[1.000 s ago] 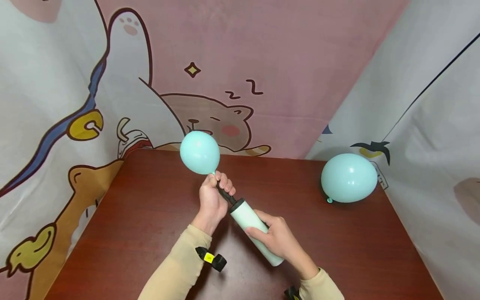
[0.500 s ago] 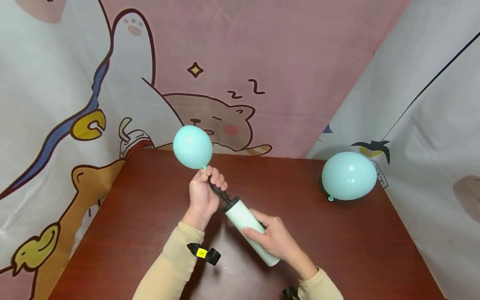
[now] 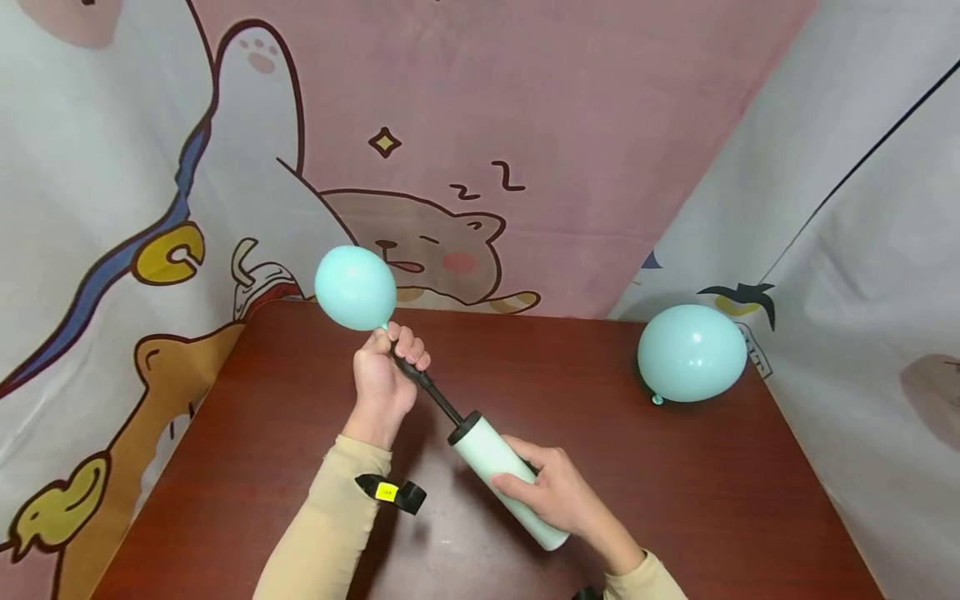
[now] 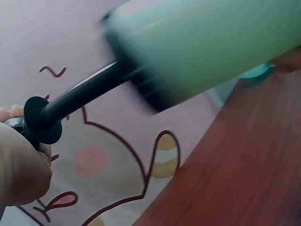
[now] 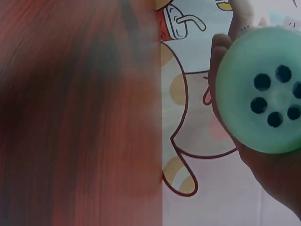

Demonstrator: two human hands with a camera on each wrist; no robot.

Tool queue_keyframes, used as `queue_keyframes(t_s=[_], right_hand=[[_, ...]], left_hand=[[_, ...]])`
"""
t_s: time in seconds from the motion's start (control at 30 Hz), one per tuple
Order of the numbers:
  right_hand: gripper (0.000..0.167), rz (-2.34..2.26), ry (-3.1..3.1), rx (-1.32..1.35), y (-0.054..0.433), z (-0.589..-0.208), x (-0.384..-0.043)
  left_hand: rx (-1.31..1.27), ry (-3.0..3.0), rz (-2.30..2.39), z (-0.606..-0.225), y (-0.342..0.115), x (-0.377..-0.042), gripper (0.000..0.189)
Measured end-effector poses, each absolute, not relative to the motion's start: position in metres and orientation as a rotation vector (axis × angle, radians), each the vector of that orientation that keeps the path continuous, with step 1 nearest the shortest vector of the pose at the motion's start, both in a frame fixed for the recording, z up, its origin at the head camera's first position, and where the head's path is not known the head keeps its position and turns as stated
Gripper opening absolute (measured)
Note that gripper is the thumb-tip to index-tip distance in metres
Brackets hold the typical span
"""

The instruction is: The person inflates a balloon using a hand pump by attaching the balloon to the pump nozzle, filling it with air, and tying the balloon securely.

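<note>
A hand balloon pump with a pale green barrel (image 3: 506,479) slants across the middle of the head view. My left hand (image 3: 381,379) grips its black handle, the thumb by the neck of a small inflated turquoise balloon (image 3: 356,287) at the handle's tip. Between handle and barrel a length of black rod (image 4: 84,92) shows in the left wrist view. My right hand (image 3: 551,487) grips the barrel lower down, thumb on top. In the right wrist view the barrel's round end (image 5: 277,89) has several dark holes.
A larger, tied turquoise balloon (image 3: 692,353) rests at the back right of the brown table (image 3: 247,467). Cartoon-printed curtains (image 3: 600,125) hang behind the table and along its sides. Each wrist wears a black camera strap, the left with a yellow label (image 3: 386,492).
My left hand has moved left and slightly up with the handle and balloon. The barrel has slid away from the handle, so more of the rod shows. The larger balloon stays put.
</note>
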State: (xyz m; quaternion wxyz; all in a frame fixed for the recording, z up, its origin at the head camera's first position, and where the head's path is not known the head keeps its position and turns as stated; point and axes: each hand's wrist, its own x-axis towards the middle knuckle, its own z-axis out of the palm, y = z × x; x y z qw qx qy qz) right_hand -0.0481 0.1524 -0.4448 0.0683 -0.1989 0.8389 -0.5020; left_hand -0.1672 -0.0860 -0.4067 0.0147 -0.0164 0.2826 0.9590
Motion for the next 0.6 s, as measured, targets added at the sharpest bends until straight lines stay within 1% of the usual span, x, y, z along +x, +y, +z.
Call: queue_keyframes(t_s=[0.13, 0.3, 0.47, 0.6], right_hand=[[0.041, -1.525, 2.480, -0.642, 0.162, -0.447, -0.047], [0.041, -1.504, 2.506, -0.663, 0.168, -0.451, -0.049], [0.036, -1.467, 2.597, -0.631, 0.164, -0.452, -0.053], [0.038, -1.453, 2.682, -0.583, 0.152, -0.449, -0.063]], left_hand=[[-0.078, 0.868, 2.994, -0.405, -0.093, -0.171, 0.045], [-0.096, 0.827, 2.983, -0.409, -0.090, -0.171, 0.044], [-0.091, 0.818, 3.021, -0.416, -0.076, -0.170, 0.042], [-0.056, 0.870, 2.956, -0.422, -0.056, -0.166, 0.042]])
